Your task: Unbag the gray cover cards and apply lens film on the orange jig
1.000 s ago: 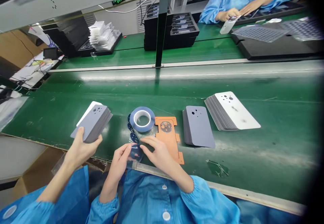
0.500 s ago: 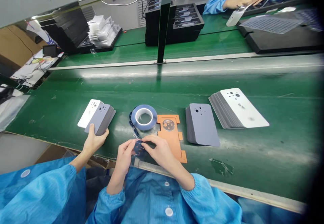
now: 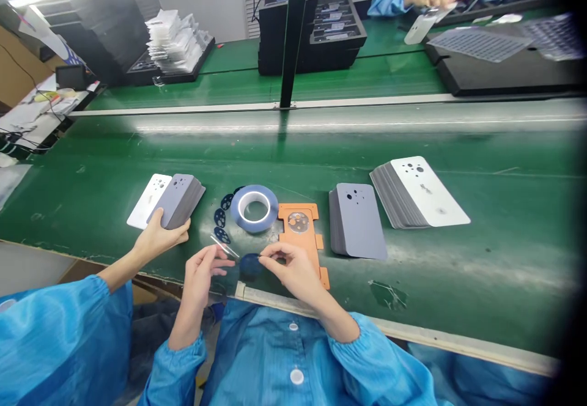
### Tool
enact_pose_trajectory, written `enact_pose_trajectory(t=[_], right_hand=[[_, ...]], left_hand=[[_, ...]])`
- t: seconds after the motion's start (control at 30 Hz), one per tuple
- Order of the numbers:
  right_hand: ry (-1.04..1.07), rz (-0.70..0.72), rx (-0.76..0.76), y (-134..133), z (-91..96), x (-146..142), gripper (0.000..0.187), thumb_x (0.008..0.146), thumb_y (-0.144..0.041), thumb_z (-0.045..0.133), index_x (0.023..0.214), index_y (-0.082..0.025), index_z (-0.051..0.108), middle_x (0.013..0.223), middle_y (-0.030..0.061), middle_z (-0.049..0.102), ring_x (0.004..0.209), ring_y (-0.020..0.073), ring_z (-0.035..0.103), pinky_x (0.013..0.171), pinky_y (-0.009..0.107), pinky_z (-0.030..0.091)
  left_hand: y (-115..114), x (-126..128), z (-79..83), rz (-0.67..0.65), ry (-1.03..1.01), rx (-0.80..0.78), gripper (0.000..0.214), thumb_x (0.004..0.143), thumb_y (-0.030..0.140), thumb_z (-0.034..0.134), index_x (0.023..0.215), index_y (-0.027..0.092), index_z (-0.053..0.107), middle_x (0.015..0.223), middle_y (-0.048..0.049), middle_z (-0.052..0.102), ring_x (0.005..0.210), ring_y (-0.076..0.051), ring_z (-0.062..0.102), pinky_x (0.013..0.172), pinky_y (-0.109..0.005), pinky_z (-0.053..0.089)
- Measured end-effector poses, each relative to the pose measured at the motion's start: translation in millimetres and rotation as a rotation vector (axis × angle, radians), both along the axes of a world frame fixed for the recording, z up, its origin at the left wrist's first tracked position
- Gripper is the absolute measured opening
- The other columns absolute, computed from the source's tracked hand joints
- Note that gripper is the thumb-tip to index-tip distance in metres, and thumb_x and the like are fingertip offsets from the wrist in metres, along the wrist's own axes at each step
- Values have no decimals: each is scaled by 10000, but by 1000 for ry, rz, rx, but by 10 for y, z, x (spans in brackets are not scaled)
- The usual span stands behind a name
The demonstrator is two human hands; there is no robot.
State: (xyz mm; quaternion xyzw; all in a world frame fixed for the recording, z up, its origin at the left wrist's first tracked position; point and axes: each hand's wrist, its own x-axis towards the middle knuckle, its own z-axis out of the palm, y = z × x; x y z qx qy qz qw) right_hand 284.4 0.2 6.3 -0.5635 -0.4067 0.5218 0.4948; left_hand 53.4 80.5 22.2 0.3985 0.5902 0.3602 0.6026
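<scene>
The person's right hand point(image 3: 291, 266) pinches the edge of a dark film disc point(image 3: 250, 266) just inside the near edge of the bench point(image 3: 440, 290), probably to keep its face untouched. Being round, the disc has no clear long axis; it looks wider left to right. Opposite, the left hand point(image 3: 200, 271) has its fingers loosely parted at a clear strip point(image 3: 225, 247); whether they hold it, one cannot tell. Beyond, an orange plate point(image 3: 307, 243) points lengthwise away, beside a tape roll point(image 3: 254, 227), likely for easy reach. Farthest stand black trays point(image 3: 339, 45).
</scene>
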Motion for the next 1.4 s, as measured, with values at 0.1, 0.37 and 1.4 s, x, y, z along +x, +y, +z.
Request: enact_pose_trajectory(t=[0.1, 0.37, 1.4], right_hand=[[66, -128, -52, -40, -56, 195, 219, 753, -385, 768, 815, -181, 718, 813, 52, 751, 748, 190, 688, 724, 323, 560], [52, -313, -22, -154, -130, 634, 284, 763, -427, 757, 907, -187, 706, 864, 75, 760, 793, 213, 711, 754, 341, 589], [-36, -392, -99, -195, -133, 529, 245, 754, -360, 768, 921, -182, 762, 898, 85, 779, 799, 216, 715, 777, 359, 595]], left_hand=[[-194, 34, -9, -4, 225, 86, 383, 805, 460, 706, 1009, 137, 703, 931, -101, 707, 882, -269, 721, 650, -290, 566], [-561, 552, 74, -150, 385, 670, 258, 823, 195, 705, 1071, 266, 717, 1170, -82, 664, 1194, -297, 595, 1062, -448, 478], [-508, 1071, -190, -500, 156, 264, 201, 872, 284, 653, 1043, 193, 710, 911, -75, 733, 743, -177, 689, 609, -263, 541]])
